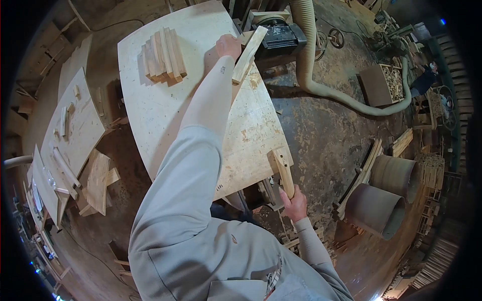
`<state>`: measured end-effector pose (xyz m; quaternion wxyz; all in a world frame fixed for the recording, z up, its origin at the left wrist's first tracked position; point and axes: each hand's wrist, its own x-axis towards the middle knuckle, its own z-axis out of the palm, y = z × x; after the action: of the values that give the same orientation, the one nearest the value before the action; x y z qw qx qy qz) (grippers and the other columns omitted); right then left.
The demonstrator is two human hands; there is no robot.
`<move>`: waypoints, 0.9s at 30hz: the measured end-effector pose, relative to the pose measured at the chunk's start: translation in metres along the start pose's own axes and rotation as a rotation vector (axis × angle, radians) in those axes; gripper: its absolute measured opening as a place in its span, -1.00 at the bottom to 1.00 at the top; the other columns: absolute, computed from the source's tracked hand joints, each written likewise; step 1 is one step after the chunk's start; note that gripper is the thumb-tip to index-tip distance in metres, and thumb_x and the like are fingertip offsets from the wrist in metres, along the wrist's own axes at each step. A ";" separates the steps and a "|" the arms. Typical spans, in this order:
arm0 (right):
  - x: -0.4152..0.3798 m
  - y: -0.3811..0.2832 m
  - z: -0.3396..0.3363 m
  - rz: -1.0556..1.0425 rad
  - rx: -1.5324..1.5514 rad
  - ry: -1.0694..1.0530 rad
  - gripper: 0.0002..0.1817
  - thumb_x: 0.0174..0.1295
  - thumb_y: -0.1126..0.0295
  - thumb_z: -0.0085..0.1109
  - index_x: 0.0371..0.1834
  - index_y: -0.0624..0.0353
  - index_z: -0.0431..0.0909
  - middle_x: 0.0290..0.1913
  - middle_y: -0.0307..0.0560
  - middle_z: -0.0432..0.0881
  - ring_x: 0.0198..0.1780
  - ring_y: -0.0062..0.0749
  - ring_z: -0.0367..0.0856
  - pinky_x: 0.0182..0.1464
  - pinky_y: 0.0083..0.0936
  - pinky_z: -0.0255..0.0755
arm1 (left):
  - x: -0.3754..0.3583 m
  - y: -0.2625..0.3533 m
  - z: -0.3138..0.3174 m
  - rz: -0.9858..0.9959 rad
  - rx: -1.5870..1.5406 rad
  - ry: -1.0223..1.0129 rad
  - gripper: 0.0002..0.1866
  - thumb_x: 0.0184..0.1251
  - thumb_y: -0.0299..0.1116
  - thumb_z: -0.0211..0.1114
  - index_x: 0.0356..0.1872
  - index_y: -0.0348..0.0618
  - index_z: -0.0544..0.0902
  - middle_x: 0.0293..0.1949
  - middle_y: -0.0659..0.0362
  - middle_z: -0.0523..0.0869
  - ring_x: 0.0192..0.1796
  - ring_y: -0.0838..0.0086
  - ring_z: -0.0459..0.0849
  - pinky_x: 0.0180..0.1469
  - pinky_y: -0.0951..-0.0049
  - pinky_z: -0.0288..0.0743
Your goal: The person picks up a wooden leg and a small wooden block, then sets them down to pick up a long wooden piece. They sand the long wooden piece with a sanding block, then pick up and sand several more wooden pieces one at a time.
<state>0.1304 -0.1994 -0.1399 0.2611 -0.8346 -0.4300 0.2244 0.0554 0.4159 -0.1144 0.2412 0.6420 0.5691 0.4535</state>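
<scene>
My right hand [295, 204] is wrapped around the near end of a narrow wooden piece [285, 174] with dark holes near its far end. That far end lies by the right corner of the pale plywood tabletop [165, 115]. Stretched out to the far side of the table, my left hand [228, 46] is closed, and what its fingers hold, if anything, is hidden. Just right of it a wooden strip [250, 56] lies slanted beside the machine. To the left, a stack of wooden strips [163, 56] rests on the tabletop.
A dark motor [278, 37] stands beyond the table, with a ribbed hose [304, 50] running down to the floor. Two large cylinders [374, 210] stand at right, near a box of offcuts [384, 85]. On the left are plywood boards [75, 120].
</scene>
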 end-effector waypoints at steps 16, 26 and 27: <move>-0.004 -0.002 0.002 0.009 -0.019 0.038 -0.46 0.48 -0.05 0.50 0.09 0.28 0.69 -0.15 0.34 0.85 -0.07 0.35 0.86 -0.03 0.05 0.68 | 0.000 0.001 -0.005 0.043 0.008 -0.053 -0.68 0.45 -0.14 0.48 -0.08 -0.20 0.94 0.00 -0.14 0.93 0.15 -0.10 0.89 0.31 0.01 0.71; -0.008 -0.003 -0.004 -0.027 -0.057 0.063 -0.52 0.44 0.11 0.51 0.15 0.30 0.69 -0.21 0.33 0.82 -0.11 0.32 0.88 -0.07 -0.04 0.69 | -0.020 0.006 -0.012 0.079 -0.099 -0.022 -0.74 0.41 -0.15 0.53 -0.16 -0.13 0.93 -0.15 -0.09 0.92 0.03 -0.06 0.87 0.17 0.04 0.68; -0.009 -0.009 -0.009 -0.005 -0.088 0.038 -0.53 0.42 0.13 0.51 0.16 0.29 0.68 -0.20 0.33 0.83 -0.10 0.32 0.88 -0.05 -0.05 0.70 | -0.025 0.005 -0.014 0.079 -0.099 -0.030 -0.74 0.41 -0.15 0.53 -0.16 -0.13 0.93 -0.15 -0.09 0.92 0.03 -0.06 0.87 0.17 0.04 0.68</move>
<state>0.1259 -0.2045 -0.1264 0.2329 -0.8484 -0.4363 0.1888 0.0479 0.3879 -0.1111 0.2629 0.6582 0.5166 0.4805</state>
